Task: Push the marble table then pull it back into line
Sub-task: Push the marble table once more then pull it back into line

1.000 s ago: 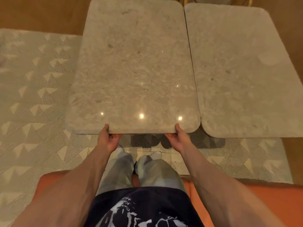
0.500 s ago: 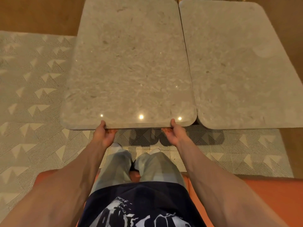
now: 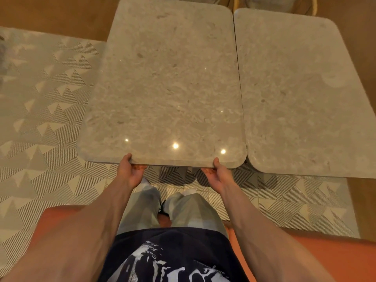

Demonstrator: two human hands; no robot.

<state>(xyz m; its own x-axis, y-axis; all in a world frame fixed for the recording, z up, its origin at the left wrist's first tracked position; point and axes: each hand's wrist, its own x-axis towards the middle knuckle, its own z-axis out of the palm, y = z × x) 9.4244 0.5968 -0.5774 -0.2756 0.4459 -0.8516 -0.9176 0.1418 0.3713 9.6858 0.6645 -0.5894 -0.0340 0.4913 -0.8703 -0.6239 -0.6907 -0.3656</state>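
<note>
The marble table, a beige slab with rounded corners, stands straight ahead of me over the rug. My left hand grips its near edge left of centre, thumb on top and fingers underneath. My right hand grips the same edge near the right corner in the same way. A second marble table stands right beside it, with a thin gap between them. The held table's near edge lies slightly farther from me than the second table's near edge.
A patterned grey rug lies under both tables, with wooden floor beyond it. I sit on an orange seat, my legs under the table's near edge. Chair legs show behind the tables.
Both hands keep their grip on the near edge. The held table has slid a little away from me, so its near edge now sits farther back against the second table's edge.
</note>
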